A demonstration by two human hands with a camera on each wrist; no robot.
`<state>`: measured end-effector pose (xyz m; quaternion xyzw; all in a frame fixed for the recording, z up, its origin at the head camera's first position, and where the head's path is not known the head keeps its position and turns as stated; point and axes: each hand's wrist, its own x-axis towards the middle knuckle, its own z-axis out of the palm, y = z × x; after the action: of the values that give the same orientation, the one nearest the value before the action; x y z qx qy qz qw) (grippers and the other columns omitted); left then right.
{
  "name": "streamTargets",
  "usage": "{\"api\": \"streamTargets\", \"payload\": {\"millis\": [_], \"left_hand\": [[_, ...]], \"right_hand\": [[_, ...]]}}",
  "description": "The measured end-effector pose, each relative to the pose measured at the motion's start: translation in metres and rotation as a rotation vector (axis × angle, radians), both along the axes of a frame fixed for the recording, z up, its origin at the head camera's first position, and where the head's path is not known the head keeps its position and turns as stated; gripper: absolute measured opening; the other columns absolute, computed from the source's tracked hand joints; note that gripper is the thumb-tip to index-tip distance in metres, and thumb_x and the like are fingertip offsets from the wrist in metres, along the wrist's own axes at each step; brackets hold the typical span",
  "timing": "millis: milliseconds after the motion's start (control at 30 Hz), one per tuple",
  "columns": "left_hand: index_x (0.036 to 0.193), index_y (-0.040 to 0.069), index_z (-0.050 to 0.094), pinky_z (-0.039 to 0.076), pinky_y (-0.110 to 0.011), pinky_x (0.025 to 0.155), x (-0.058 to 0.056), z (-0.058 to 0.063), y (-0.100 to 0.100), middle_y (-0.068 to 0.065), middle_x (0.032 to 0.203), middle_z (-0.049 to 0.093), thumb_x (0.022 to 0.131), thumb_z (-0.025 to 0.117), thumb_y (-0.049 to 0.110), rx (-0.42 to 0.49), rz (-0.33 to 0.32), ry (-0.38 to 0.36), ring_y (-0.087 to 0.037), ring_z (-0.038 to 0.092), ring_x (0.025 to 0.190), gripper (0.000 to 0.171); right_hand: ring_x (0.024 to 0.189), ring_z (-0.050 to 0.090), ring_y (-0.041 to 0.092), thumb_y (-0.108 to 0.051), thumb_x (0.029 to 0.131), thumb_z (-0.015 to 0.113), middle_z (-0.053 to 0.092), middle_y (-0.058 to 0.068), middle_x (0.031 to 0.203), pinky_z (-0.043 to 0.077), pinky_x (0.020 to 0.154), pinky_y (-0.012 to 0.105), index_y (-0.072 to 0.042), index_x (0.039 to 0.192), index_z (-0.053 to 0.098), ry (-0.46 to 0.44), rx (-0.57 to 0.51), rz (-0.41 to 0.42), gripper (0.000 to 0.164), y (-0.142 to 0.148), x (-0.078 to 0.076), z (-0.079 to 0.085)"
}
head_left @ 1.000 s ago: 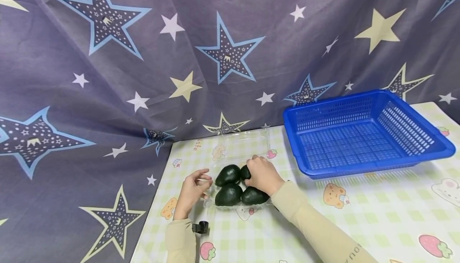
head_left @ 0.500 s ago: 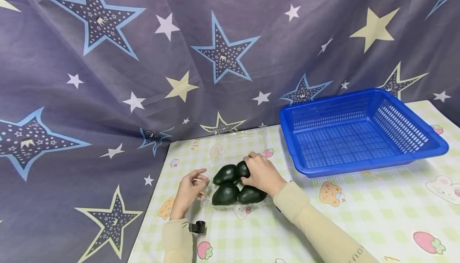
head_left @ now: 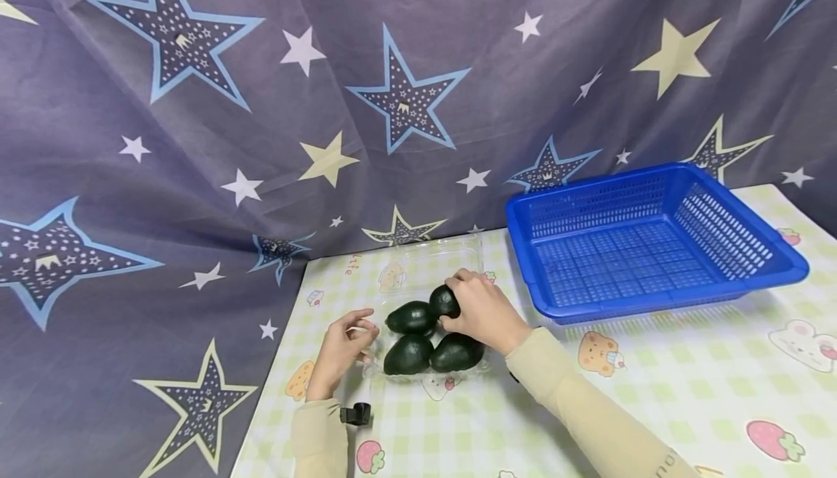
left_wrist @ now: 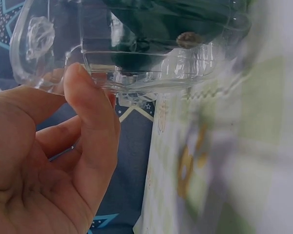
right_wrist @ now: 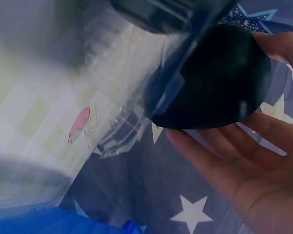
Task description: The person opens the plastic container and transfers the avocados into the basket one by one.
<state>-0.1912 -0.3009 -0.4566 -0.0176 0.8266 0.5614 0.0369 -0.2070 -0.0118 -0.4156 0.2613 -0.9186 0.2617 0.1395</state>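
My right hand (head_left: 487,311) holds a dark green avocado (right_wrist: 215,78) between thumb and fingers, at the back right of a clear plastic clamshell container (left_wrist: 151,73). Three more avocados sit in the container: one at the back left (head_left: 410,317), one at the front left (head_left: 408,355) and one at the front right (head_left: 458,352). At the container's left edge, my left hand (head_left: 341,353) pinches the rim with thumb and finger, as the left wrist view shows. The container's lid (head_left: 431,264) lies folded back behind it.
A blue perforated plastic basket (head_left: 654,245) stands on the right side of the table, with no contents visible. A checked tablecloth (head_left: 686,391) covers the table. Behind it hangs a dark curtain (head_left: 261,86) printed with stars.
My right hand has raised the back-right avocado slightly, so more of it shows above the others. My left hand stays at the container's edge. The head view has shifted a little.
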Motion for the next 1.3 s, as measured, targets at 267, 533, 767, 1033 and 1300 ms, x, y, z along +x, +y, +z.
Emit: {"api": "streamTargets", "payload": {"millis": [267, 533, 767, 1033, 1300], "left_hand": [[0.137, 0.0, 0.055, 0.061, -0.033, 0.051, -0.002, 0.0, -0.002, -0.017, 0.105, 0.062, 0.093, 0.068, 0.005, 0.005, -0.003, 0.012, -0.022, 0.062, 0.068, 0.046], [0.138, 0.0, 0.054, 0.061, -0.032, 0.05, -0.002, 0.002, -0.001, -0.019, 0.107, 0.061, 0.094, 0.068, 0.006, 0.003, -0.011, 0.003, -0.021, 0.061, 0.066, 0.047], [0.139, -0.001, 0.052, 0.06, -0.032, 0.049, -0.002, 0.002, -0.001, -0.019, 0.109, 0.061, 0.093, 0.069, 0.007, 0.004, -0.008, -0.003, -0.019, 0.06, 0.064, 0.049], [0.139, 0.0, 0.053, 0.06, -0.033, 0.05, -0.006, 0.002, -0.001, -0.019, 0.109, 0.061, 0.093, 0.07, 0.008, -0.003, -0.026, -0.003, -0.027, 0.062, 0.072, 0.05], [0.14, -0.001, 0.052, 0.061, -0.033, 0.05, -0.003, 0.001, -0.002, -0.018, 0.109, 0.061, 0.093, 0.07, 0.007, 0.001, -0.017, -0.007, -0.025, 0.062, 0.073, 0.051]], "right_hand": [[0.096, 0.066, 0.031, -0.032, 0.076, 0.083, 0.066, 0.014, 0.11, 0.06, 0.083, 0.043, 0.003, 0.114, 0.068, 0.015, -0.061, -0.015, 0.054, 0.013, 0.005, 0.007], [0.101, 0.065, 0.031, -0.029, 0.075, 0.083, 0.066, 0.016, 0.112, 0.059, 0.087, 0.045, 0.003, 0.115, 0.068, 0.06, -0.099, -0.013, 0.054, 0.022, 0.008, 0.018], [0.099, 0.065, 0.031, -0.029, 0.075, 0.083, 0.066, 0.014, 0.112, 0.059, 0.084, 0.045, 0.003, 0.117, 0.067, 0.093, -0.103, -0.038, 0.055, 0.034, 0.01, 0.026], [0.102, 0.065, 0.033, -0.026, 0.074, 0.083, 0.065, 0.016, 0.115, 0.058, 0.087, 0.05, 0.003, 0.118, 0.066, 0.083, -0.141, -0.082, 0.055, 0.056, 0.011, 0.036], [0.104, 0.064, 0.038, -0.027, 0.075, 0.083, 0.064, 0.02, 0.118, 0.057, 0.085, 0.054, 0.005, 0.121, 0.065, 0.077, -0.15, -0.109, 0.058, 0.074, 0.012, 0.039]]}}
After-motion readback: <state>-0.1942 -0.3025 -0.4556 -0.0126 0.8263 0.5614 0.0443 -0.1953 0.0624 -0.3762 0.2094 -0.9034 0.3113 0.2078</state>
